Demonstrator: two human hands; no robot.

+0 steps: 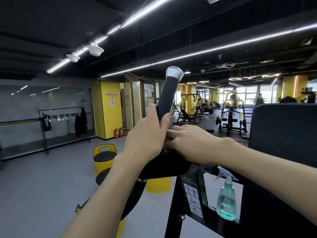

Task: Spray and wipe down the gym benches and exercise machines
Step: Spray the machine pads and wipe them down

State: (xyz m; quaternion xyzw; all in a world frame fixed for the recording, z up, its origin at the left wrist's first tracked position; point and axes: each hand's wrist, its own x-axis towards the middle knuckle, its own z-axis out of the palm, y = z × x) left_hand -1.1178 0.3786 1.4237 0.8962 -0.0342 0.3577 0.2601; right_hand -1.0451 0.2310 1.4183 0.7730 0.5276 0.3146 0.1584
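Handle wipe on exercise machine: hands close together, each on its own thing.
Left hand (149,131) wraps the black handle (167,98) below its chrome cap; right hand (192,145) presses flat-fingered on a dark cloth (165,148) at the handle's base. Handle judged rigid and grippy, cloth limp. Spray bottle (225,201) stands on the frame, likely light; take by the neck.

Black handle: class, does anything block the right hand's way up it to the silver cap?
Yes. The left hand grips the black handle just above the right hand, which rests at its base. Above the left hand, the handle is bare up to the silver cap.
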